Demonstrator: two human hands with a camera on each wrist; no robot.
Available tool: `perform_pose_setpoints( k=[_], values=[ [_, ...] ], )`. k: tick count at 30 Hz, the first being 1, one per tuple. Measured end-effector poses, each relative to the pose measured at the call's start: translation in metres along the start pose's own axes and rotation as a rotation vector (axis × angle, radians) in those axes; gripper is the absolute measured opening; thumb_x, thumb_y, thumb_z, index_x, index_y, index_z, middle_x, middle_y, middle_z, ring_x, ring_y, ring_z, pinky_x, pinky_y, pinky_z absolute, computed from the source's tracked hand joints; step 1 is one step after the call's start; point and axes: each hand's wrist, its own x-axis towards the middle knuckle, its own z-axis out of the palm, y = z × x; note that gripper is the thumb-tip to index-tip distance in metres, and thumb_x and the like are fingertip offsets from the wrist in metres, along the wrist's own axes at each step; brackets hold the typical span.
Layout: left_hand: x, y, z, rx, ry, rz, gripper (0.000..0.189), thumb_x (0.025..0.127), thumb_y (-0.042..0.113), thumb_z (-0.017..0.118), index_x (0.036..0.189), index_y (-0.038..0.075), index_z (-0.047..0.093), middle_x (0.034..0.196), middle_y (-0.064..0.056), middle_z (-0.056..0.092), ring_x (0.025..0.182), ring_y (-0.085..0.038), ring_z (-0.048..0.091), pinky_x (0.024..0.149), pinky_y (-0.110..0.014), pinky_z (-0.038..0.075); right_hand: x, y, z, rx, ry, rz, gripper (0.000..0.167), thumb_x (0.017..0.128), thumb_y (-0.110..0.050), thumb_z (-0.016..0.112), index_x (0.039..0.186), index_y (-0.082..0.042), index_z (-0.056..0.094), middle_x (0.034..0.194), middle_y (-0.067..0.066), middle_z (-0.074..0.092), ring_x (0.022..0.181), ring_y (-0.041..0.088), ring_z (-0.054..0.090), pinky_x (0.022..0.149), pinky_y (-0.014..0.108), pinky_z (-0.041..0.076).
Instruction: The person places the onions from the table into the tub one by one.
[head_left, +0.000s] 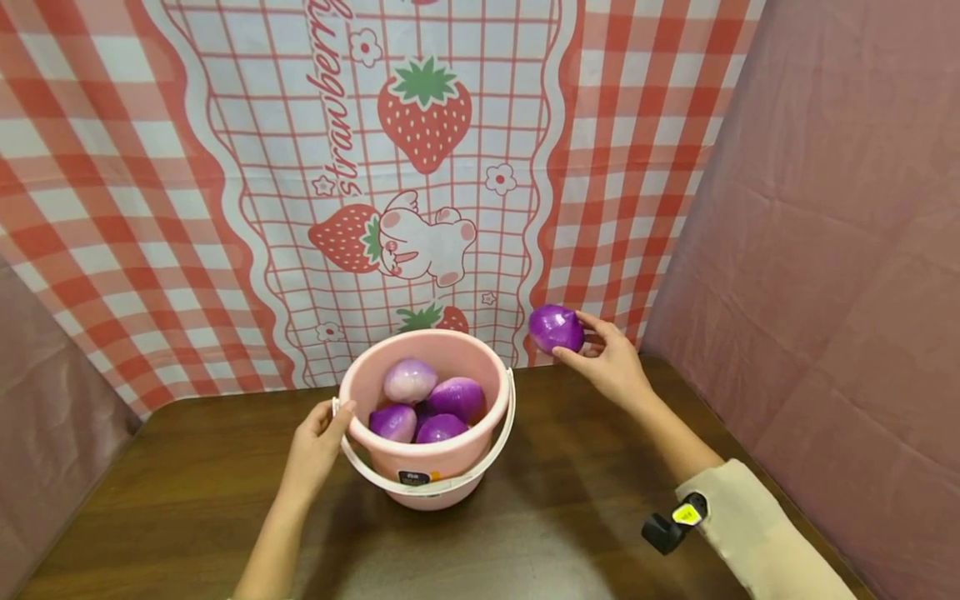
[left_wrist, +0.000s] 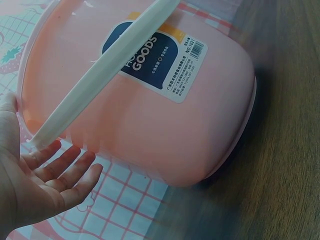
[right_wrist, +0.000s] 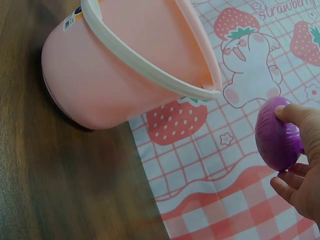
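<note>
A pale pink bucket [head_left: 480, 467] stands upright on the table, its white handle [head_left: 504, 442] lowered toward the front. Inside it lie several purple onions [head_left: 410, 382], some shading to white. My left hand [head_left: 313, 446] holds the bucket's left rim, thumb over the edge; in the left wrist view the fingers of that hand [left_wrist: 47, 182] lie along the outer wall near the handle's end. To the right of the bucket, my right hand [head_left: 615, 367] pinches a purple onion [head_left: 555, 328] in the air between thumb and fingers. The right wrist view shows this onion [right_wrist: 274, 135] apart from the bucket.
The dark wooden table [head_left: 585, 533] ends at a hanging red-and-white checked cloth [head_left: 622, 167] with strawberry prints. Plain pink cloth [head_left: 825, 250] hangs at the right side and also at the left. A black strap with a yellow-faced device [head_left: 686, 514] is at the right sleeve.
</note>
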Motion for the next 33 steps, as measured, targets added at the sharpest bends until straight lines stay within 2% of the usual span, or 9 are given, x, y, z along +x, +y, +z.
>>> perform_pose_setpoints(
  k=[8,15,22,33],
  values=[
    [0.000,0.000,0.000,-0.011,-0.004,-0.007,0.034,0.094,0.027,0.054,0.116,0.001,0.058,0.079,0.010,0.061,0.069,0.001,0.056,0.063,-0.018,0.048,-0.001,-0.006,-0.001,0.015,0.013,-0.039,0.073,0.077,-0.034,0.076,0.137,-0.006,0.045,0.124,0.021,0.053,0.106,0.035,0.059,0.086,0.047,0.052],
    [-0.001,0.002,0.001,-0.032,-0.007,-0.016,0.034,0.095,0.027,0.054,0.117,0.001,0.057,0.080,0.010,0.061,0.069,0.000,0.057,0.063,-0.019,0.050,-0.002,-0.011,-0.004,-0.002,0.026,-0.064,0.073,0.077,-0.033,0.077,0.137,-0.007,0.046,0.124,0.020,0.054,0.105,0.033,0.059,0.084,0.045,0.053],
    [-0.001,0.000,0.001,-0.035,-0.009,-0.016,0.034,0.095,0.027,0.053,0.117,0.001,0.057,0.076,0.016,0.059,0.070,0.001,0.056,0.065,-0.020,0.052,-0.002,-0.017,-0.004,0.021,0.023,-0.096,0.071,0.076,-0.029,0.078,0.136,-0.005,0.047,0.124,0.019,0.053,0.109,0.032,0.058,0.083,0.045,0.053],
    [-0.001,0.001,0.001,-0.055,-0.013,-0.010,0.034,0.095,0.026,0.053,0.117,0.000,0.056,0.078,0.014,0.060,0.072,0.002,0.057,0.065,-0.020,0.053,-0.003,-0.023,-0.002,0.063,0.014,-0.139,0.069,0.076,-0.024,0.078,0.135,-0.004,0.047,0.125,0.018,0.053,0.112,0.032,0.056,0.082,0.043,0.055]
  ],
)
